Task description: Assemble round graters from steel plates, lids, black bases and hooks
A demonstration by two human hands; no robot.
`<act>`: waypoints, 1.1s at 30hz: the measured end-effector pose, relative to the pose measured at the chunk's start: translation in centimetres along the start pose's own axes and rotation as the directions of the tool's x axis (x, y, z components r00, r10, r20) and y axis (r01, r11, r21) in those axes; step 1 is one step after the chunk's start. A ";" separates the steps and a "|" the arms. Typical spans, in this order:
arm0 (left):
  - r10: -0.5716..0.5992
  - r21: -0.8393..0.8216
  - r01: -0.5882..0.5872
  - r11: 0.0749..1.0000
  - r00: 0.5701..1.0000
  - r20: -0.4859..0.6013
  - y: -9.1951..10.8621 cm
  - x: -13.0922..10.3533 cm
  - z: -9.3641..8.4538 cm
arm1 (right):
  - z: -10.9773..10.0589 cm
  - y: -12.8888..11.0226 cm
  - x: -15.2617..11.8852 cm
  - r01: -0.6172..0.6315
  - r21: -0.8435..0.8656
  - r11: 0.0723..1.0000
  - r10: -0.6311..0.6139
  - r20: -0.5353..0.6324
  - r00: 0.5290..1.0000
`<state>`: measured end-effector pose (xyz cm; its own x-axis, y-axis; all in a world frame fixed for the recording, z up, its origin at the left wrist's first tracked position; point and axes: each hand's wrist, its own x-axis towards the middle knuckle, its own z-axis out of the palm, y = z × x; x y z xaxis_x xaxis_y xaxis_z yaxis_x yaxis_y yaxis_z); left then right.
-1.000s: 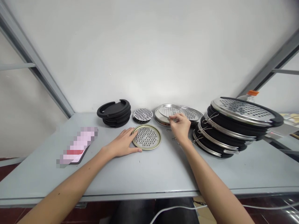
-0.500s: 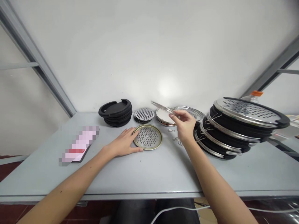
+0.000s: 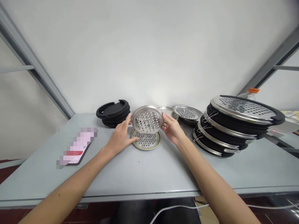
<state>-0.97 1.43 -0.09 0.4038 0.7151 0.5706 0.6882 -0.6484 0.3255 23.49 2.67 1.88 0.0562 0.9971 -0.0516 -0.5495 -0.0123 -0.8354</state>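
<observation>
Now 2 hands (image 3: 120,137) (image 3: 172,129), perforated disc (image 3: 147,119) aloft

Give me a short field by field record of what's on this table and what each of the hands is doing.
Left hand: fingertips on the left edge of the raised perforated steel disc
Right hand: grips the disc's right edge
Disc pose: tilted, held above the gold-rimmed perforated disc, which lies flat
Behind left: stack of black rings
Behind right: flat pile of steel discs
Far right: leaning stack of black-rimmed assemblies, perforated plate on top
Left side: blurred flat item
Surface: grey table
</observation>
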 end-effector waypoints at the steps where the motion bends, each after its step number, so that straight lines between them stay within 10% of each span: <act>1: 0.006 0.029 -0.006 1.000 1.000 -0.008 0.0 0.0 0.0 | 0.0 0.0 0.0 -0.028 0.025 0.999 0.028 0.006 1.000; 25: -0.118 -0.191 0.117 0.975 0.993 0.005 0.0 0.4 -0.9 | 0.1 -0.9 -0.3 -0.019 -0.186 0.982 0.008 -0.063 0.998; 33: -0.247 -0.362 0.300 0.883 0.951 0.187 -0.3 0.7 -1.0 | -0.7 -0.4 -0.2 0.327 -0.717 0.616 -0.292 0.177 0.940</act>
<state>-1.52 1.87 0.98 0.3267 0.8887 0.3216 0.5104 -0.4523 0.7314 24.26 2.41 1.84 0.0657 0.9540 0.2924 0.2779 0.2640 -0.9236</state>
